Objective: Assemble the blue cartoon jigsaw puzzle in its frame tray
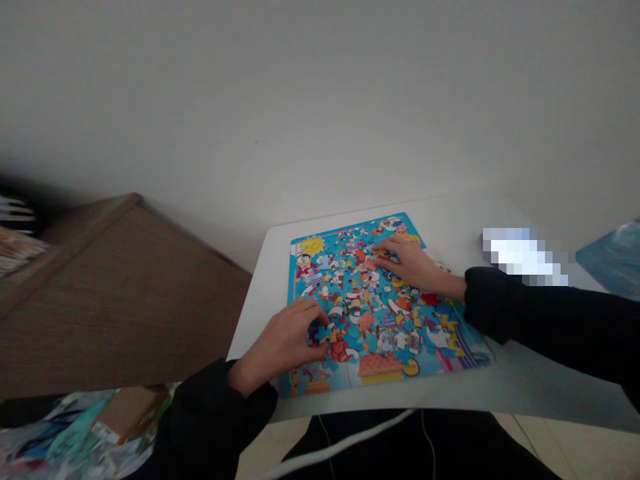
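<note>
A colourful cartoon jigsaw board [296,293] with a bright blue border lies on the white table [505,373], with many loose pieces scattered over its middle. My left hand [283,343] curls at the board's lower left, its fingers and thumb closed around a dark blue jigsaw piece [321,331]. Across the upper right of the board, my right hand [413,265] rests with fingers stretched toward the left. Its fingertips touch the loose pieces, near a reddish piece [371,264]. Black sleeves cover both forearms.
A pixelated white object [525,257] lies on the table past my right arm, and a blue item [613,260] stands beyond the table's right end. A brown flat surface [120,293] lies left of the table. Crumpled colourful material [75,427] sits at lower left.
</note>
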A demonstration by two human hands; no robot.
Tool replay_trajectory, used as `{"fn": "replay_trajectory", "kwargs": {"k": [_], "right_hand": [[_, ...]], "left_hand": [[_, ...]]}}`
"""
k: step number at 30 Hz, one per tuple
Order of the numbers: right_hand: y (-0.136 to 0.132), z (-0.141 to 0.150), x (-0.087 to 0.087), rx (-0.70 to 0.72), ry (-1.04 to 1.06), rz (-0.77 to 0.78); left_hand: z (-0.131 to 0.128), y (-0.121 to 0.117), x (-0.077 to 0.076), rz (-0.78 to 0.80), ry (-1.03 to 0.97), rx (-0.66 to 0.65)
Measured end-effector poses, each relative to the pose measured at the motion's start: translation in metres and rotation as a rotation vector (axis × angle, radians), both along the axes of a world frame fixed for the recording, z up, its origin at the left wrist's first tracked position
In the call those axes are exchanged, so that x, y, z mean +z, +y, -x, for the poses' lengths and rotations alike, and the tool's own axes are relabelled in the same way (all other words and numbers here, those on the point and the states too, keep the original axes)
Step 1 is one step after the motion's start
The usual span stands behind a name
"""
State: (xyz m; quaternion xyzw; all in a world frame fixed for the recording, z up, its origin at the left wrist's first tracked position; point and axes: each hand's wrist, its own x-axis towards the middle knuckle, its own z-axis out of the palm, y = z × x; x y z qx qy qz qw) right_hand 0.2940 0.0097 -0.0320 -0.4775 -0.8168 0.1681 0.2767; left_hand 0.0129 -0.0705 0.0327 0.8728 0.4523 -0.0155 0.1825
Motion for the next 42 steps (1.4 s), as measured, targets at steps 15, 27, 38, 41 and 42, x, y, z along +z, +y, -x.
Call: {"fn": "replay_trajectory", "kwargs": {"k": [15, 27, 38, 41, 42], "right_hand": [[0.039, -0.052, 0.025, 0.016, -0.086, -0.022], [0.001, -0.066, 0.015, 0.24, -0.052, 0.048], [0.056, -0.075, 0.017, 0.142, 0.002, 0.039], [0.062, -0.072, 0.016, 0.054, 0.07, 0.058], [0.062, -0.071, 0.016, 0.019, 0.081, 0.07]], "left_hand": [[-0.066, 0.09, 0.03, -0.111, -0.174, -0.009], [-0.139, 0.15, -0.03, -0.257, -0.117, -0.145], [-0.142, 0.15, -0.052, -0.353, -0.179, -0.093], [-0.142, 0.147, -0.057, -0.369, -0.192, -0.081], [-0.142, 0.146, -0.057, -0.376, -0.194, -0.079]]}}
